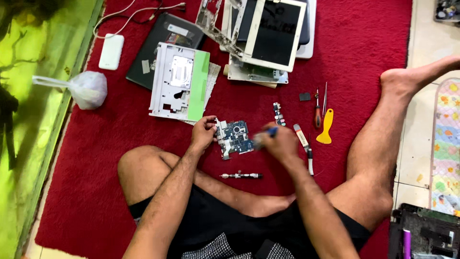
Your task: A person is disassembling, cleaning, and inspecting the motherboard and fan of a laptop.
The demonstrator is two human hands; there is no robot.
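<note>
Hands: left [203,133] pinches circuit board [235,138] edge | right [280,142] grips blue tool [271,130] beside it

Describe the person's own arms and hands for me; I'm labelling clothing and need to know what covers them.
Nothing covers them. Both forearms are bare from elbow to wrist, with no sleeves in view. The left hand and the right hand wear no gloves, and no watch, bracelet or ring can be made out. The right hand is motion-blurred, so small details there cannot be told.
</note>
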